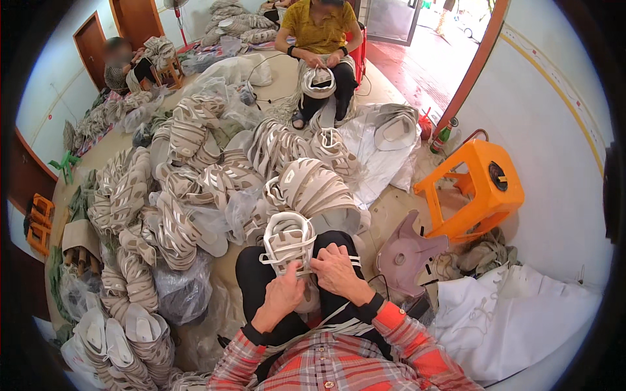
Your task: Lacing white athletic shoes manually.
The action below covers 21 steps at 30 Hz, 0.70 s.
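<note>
A beige and white shoe (290, 234) rests between my knees, its opening facing away from me and a pale lace looped across its front. My left hand (284, 296) is closed on the near end of the shoe, the index finger lying along it. At the shoe's right side, my right hand (340, 272) is closed in a pinch on a white shoelace (355, 260), whose end sticks out past the knuckles. More loose laces (336, 326) lie across my lap. Just beyond my knees stands a fanned stack of similar shoes (316, 189).
Heaped shoes (176, 221) and plastic bags cover the floor on my left. To my right are an orange stool (486, 176), a mauve plastic piece (407, 251) and white sheeting (502, 319). A person in a yellow top (316, 29) works on a shoe opposite; another sits far left.
</note>
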{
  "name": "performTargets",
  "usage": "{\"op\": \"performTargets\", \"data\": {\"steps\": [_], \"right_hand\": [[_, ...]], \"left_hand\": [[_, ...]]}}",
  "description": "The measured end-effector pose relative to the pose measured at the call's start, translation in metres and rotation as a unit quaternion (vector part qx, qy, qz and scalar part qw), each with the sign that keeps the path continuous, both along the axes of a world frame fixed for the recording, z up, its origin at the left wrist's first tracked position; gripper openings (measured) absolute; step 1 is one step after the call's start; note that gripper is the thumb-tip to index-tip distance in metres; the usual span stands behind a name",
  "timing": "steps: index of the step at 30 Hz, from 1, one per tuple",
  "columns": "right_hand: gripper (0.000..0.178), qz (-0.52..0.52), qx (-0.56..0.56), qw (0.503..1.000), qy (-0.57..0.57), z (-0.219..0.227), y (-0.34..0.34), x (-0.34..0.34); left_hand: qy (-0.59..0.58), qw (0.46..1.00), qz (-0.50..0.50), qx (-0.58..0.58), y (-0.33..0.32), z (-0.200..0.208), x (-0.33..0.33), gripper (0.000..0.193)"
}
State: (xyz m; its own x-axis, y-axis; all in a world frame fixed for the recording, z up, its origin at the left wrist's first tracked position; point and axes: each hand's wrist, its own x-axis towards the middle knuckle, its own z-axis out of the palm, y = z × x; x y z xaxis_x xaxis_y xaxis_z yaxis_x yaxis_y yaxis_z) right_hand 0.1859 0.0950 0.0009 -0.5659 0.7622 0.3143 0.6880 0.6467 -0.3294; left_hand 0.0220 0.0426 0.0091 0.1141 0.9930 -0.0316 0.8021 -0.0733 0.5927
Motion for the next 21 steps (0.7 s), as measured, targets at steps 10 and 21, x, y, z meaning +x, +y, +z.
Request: {"op": "performTargets", "data": {"steps": [10,21], "right_hand": [[0.016,-0.027,-0.009,0.999,-0.038,-0.003,0.005,-0.009],[0.013,-0.079,-0.013,0.995,-0.063,-0.006,-0.005,-0.017]], "left_hand": [[-0.258,0.932,-0.084,-0.24,0.022,0.023,-0.025,0.04],[0.041,0.978,-0.201,-0.035,0.048,-0.002,-0.029,0.028]]}}
